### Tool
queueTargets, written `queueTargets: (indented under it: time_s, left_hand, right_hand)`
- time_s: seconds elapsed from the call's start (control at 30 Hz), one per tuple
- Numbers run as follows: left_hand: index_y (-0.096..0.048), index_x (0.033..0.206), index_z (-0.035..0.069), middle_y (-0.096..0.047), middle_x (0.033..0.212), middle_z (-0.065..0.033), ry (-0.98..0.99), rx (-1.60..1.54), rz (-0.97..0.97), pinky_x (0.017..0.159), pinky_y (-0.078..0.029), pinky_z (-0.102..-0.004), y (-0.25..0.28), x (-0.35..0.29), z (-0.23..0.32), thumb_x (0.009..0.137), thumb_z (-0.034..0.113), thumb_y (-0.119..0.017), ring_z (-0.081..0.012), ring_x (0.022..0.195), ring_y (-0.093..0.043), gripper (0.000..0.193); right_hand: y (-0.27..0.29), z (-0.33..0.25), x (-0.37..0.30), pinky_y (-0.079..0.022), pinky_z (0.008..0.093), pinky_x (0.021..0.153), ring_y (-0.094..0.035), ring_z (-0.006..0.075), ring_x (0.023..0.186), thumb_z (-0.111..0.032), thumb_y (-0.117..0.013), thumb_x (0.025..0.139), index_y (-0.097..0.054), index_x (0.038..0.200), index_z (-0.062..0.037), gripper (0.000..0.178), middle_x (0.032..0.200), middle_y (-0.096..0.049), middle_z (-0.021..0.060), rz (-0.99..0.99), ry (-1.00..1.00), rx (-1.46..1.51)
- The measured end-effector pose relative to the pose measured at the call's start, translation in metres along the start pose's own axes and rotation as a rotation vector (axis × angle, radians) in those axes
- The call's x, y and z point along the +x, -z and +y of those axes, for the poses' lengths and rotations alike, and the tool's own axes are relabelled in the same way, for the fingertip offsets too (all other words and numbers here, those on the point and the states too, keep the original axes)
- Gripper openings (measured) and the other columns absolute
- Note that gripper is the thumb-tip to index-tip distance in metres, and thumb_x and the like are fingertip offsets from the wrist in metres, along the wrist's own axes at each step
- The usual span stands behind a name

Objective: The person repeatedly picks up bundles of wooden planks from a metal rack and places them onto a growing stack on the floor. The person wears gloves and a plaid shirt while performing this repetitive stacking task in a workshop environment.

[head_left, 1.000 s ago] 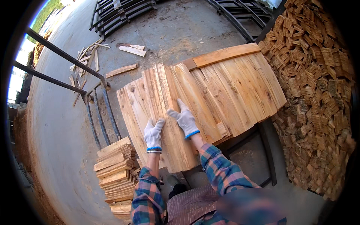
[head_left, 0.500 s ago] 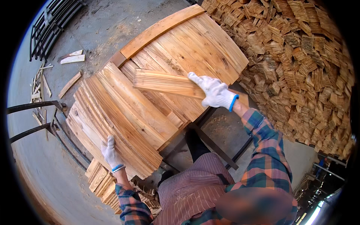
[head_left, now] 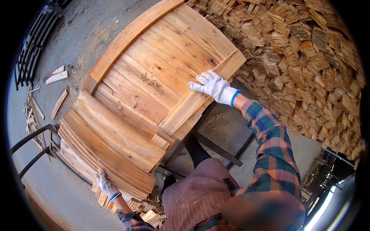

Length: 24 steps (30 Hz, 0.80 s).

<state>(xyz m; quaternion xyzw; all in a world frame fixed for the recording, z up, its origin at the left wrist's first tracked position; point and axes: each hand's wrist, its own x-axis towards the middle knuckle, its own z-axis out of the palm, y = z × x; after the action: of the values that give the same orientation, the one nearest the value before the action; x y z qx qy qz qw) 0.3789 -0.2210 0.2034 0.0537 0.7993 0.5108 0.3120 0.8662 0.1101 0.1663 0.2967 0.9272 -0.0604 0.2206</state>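
A row of pale planks (head_left: 154, 73) lies side by side on a metal frame in front of me. Along their near edge rests a flat wooden board (head_left: 185, 111), crossing the plank ends. My right hand (head_left: 214, 86), in a white glove with a blue cuff, holds this board from above, fingers over its far side and thumb out to the left. At the lower left, a stack of thin boards (head_left: 104, 148) sits on top of the planks. My left hand (head_left: 106, 184), gloved alike, lies against the stack's outer side with its fingers stretched out.
Another wooden strip (head_left: 127, 40) runs along the planks' far edge. To the right rises a large heap of wood pieces (head_left: 293, 73). Dark metal bars (head_left: 32, 138) stick out at the left, near scrap wood on the floor. Black metal frames (head_left: 32, 50) are stacked farther back.
My right hand has brought the board from a slant above the planks down along their near edge. My left hand has slid toward the lower left along the stack. The view has shifted.
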Motion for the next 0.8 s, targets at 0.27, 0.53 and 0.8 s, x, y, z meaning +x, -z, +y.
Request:
queueTargets:
  time_s: [0.27,0.53,0.8]
  left_hand:
    - [-0.053,0.128,-0.001,-0.063,0.112,-0.0097,0.043,-0.072,-0.101,0.087,-0.050,-0.0290,-0.002,-0.002,-0.011,0.096,0.028,-0.066,-0.0152,0.095,-0.060,0.044]
    - [-0.063,0.101,0.002,-0.062,0.090,-0.0001,-0.030,-0.152,-0.029,0.074,-0.048,-0.0243,0.001,0.004,-0.003,0.092,0.018,-0.069,-0.0087,0.080,-0.056,0.019]
    - [-0.061,0.123,0.000,-0.069,0.102,-0.0045,0.005,-0.143,-0.149,0.079,-0.052,-0.0260,0.009,0.008,0.010,0.086,0.020,-0.074,-0.0106,0.085,-0.062,0.044]
  right_hand:
    - [0.001,0.018,-0.012,-0.029,0.0474,0.117,-0.044,0.0345,0.134,-0.010,-0.046,0.095,-0.035,0.150,-0.0296,0.059,0.142,-0.049,0.0156,0.041,-0.001,0.064]
    - [0.045,-0.018,0.018,-0.037,0.0447,0.108,-0.049,0.0332,0.125,-0.011,-0.065,0.079,-0.045,0.140,-0.0156,0.064,0.133,-0.052,0.0138,-0.060,-0.018,0.036]
    - [0.106,-0.284,0.150,-0.052,0.0470,0.088,-0.062,0.0403,0.101,-0.033,-0.075,0.080,-0.034,0.151,-0.0104,0.085,0.119,-0.062,0.0226,0.320,0.084,0.929]
